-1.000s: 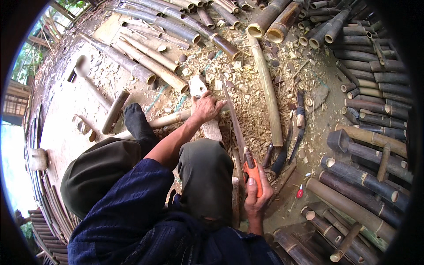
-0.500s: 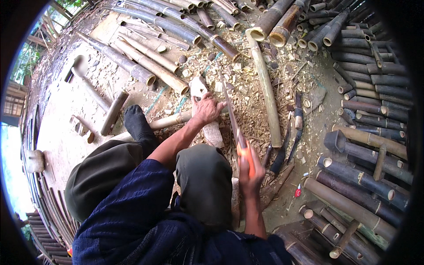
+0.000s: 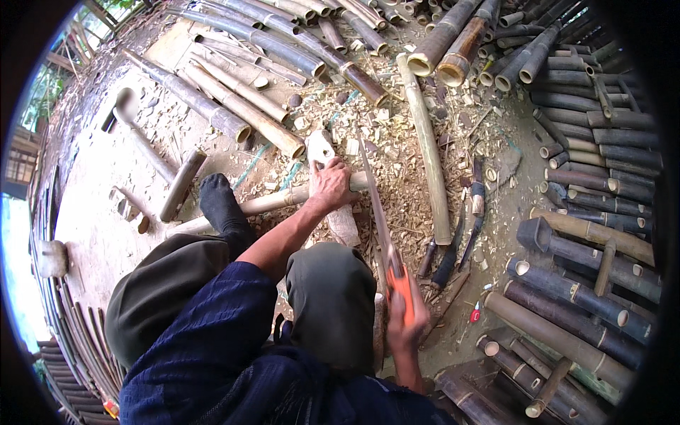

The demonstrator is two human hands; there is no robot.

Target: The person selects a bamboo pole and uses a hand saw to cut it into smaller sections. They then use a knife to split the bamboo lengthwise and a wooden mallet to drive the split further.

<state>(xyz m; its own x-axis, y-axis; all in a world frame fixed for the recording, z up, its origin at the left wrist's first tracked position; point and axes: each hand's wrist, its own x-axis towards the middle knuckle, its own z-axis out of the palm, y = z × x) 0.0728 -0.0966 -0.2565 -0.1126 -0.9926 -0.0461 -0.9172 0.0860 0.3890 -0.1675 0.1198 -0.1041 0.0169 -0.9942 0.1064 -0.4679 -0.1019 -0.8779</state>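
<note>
My left hand (image 3: 331,184) is wrapped over a pale bamboo pole (image 3: 273,202) near its right end, pressing it onto a whitish wooden block (image 3: 344,227) with a hole at its far end. In my right hand (image 3: 411,322), closed round its orange handle, is a handsaw (image 3: 379,212). Its long blade points away from me and crosses at the pole's right end; whether the teeth touch the bamboo I cannot tell. My foot in a dark sock (image 3: 218,200) rests by the pole's left part.
Wood chips cover the ground around the block. A long bamboo piece (image 3: 427,152) lies to the right, beside a dark-handled blade tool (image 3: 448,256). Cut bamboo tubes (image 3: 567,280) are stacked at right; more poles (image 3: 262,117) lie ahead. A mallet-like wooden piece (image 3: 183,185) lies at left.
My right hand has drawn the saw back toward me a little. My left hand keeps its hold on the bamboo pole. The whole view has shifted slightly.
</note>
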